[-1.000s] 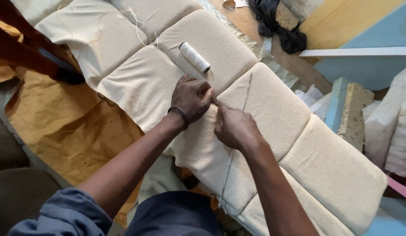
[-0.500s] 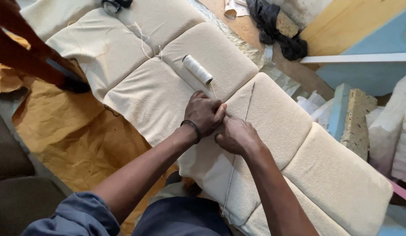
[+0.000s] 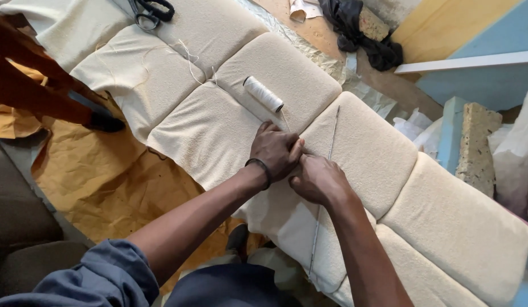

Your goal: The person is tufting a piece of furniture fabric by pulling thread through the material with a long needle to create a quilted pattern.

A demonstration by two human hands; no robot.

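Left hand [image 3: 275, 152] and right hand [image 3: 318, 179] touching, both curled shut, pinching at seam of cream quilted fabric cushion pad [image 3: 360, 153]; exact thing pinched hidden. Long thin metal needle/rod [image 3: 326, 187] running along seam under right hand. White cylindrical thread spool [image 3: 263, 94] just beyond left hand. Black-handled scissors [image 3: 151, 11] far up left. Brown paper sheet [image 3: 99, 182] left of forearm.

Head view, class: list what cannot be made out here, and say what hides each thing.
- Fingertips of the left hand and right hand: pressed together at the cushion seam, so whatever they pinch is hidden.
- Thin rod: its middle passes under the right hand.
- Scissors: handles cut off by the top edge.
- Thread from the spool: too fine to follow.
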